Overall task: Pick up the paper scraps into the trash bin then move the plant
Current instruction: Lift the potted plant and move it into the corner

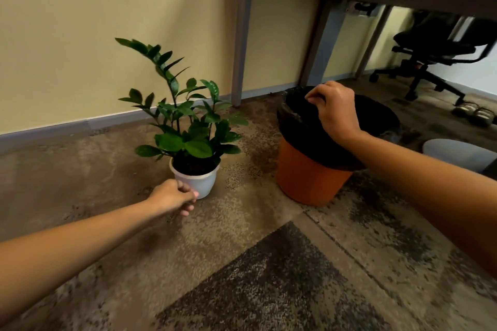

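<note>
A green leafy plant stands upright in a small white pot on the carpet near the wall. My left hand touches the pot's lower left side, fingers curled against it. To the right stands an orange trash bin lined with a black bag. My right hand hovers over the bin's opening with fingertips pinched together; I cannot tell whether anything is between them. No paper scraps show on the floor.
A yellow wall with grey skirting runs behind. Table legs stand behind the plant and bin. A black office chair and a pair of slippers are at the right. A grey round object sits beside the bin.
</note>
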Demonstrator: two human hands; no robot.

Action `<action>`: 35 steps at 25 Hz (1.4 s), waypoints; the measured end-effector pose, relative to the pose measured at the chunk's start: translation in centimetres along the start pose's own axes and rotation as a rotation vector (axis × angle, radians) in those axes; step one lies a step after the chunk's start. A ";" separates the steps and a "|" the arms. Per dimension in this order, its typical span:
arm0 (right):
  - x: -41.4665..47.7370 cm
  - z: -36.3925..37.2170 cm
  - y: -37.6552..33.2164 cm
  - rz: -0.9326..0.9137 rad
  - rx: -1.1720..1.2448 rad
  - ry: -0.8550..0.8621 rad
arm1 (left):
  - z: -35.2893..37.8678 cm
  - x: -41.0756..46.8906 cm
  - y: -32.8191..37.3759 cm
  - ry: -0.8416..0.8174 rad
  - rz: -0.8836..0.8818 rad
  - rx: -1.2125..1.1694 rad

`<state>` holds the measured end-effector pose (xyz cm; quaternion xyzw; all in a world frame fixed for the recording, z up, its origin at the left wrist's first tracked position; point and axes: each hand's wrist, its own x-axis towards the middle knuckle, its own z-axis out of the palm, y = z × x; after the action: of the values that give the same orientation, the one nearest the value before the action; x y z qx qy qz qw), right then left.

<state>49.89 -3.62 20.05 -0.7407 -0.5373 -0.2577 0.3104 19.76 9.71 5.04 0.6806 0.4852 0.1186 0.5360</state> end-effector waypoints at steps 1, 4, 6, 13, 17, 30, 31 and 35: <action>-0.5 0.2 -1.8 -0.064 0.068 0.039 | -0.5 -0.1 -0.3 0.027 0.006 0.045; -3.1 1.3 -6.6 -0.226 0.206 0.013 | -1.9 -0.2 -1.5 0.076 -0.016 0.099; -5.3 2.9 -9.4 -0.337 0.232 -0.100 | -2.7 0.0 -2.2 0.088 -0.040 0.095; -10.9 11.7 -13.6 0.221 0.447 -1.017 | -2.7 1.8 -2.3 0.131 -0.151 -0.296; -10.8 15.9 -13.3 1.107 0.941 -0.866 | -2.1 3.6 -2.2 0.108 -0.223 -0.651; -10.1 21.7 -14.1 1.439 1.478 -0.352 | -1.2 8.2 -3.9 0.176 -0.072 -0.887; -10.1 21.7 -14.2 1.440 1.501 -0.340 | -1.3 8.3 -3.9 0.182 -0.063 -0.876; -10.0 21.7 -14.2 1.428 1.537 -0.345 | -2.1 8.4 -3.4 0.161 -0.086 -0.819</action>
<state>34.52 9.31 0.86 -0.5158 -0.0334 0.5014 0.6938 20.67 17.47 -0.03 0.3788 0.4660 0.3322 0.7273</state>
